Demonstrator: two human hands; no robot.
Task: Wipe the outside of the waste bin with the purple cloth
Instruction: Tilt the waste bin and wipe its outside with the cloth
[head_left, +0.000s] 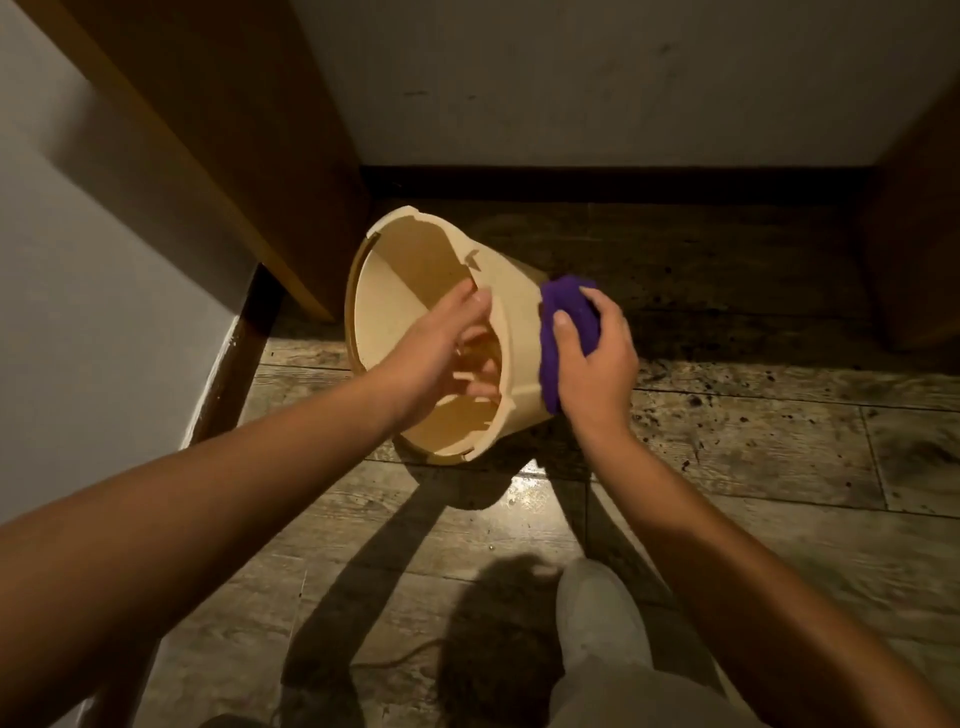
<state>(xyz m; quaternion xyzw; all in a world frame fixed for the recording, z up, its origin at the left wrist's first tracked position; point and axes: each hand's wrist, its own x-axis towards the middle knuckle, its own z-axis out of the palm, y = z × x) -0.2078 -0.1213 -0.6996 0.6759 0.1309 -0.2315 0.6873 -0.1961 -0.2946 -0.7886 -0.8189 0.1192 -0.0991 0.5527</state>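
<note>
Cream waste bin (415, 291) tipped on the wooden floor (727, 426), mouth toward camera. Left hand (441, 348) fingers curl over its rim; right hand (592, 358) fingers clamp the purple cloth (566, 312) against its outer wall. Wooden cabinet (218, 145) beyond the left fingers.

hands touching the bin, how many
2. The left hand grips the bin at its rim, fingers inside; the right hand presses the purple cloth against its outer wall.

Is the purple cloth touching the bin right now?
Touching. The head view shows the right hand pressing the purple cloth flat against the outer wall of the tilted bin, with no gap visible between them.
</note>
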